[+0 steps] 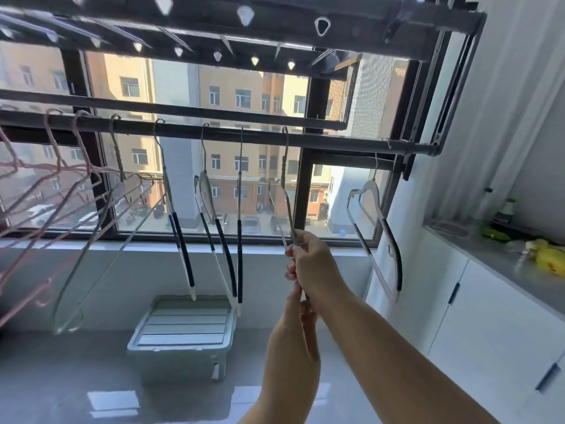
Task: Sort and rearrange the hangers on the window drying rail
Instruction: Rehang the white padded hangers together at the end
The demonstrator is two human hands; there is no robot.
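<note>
No text, label, brand or number can be read anywhere, neither on the hangers [182, 243] and the rail [263, 139] nor on the plastic box [183, 328] on the floor. The yellow thing [550, 260] on the counter [495, 255] is too blurred to show any print, and the buildings [232, 87] outside the window show no legible signs.

We're in a home, laundry corner: drying rail [336, 142] with hangers [240, 264] across the window [305, 194], white cabinets [489, 316] under a surface [495, 258], storage box [183, 325] on the floor [76, 377], apartment blocks [238, 87] outside.
</note>
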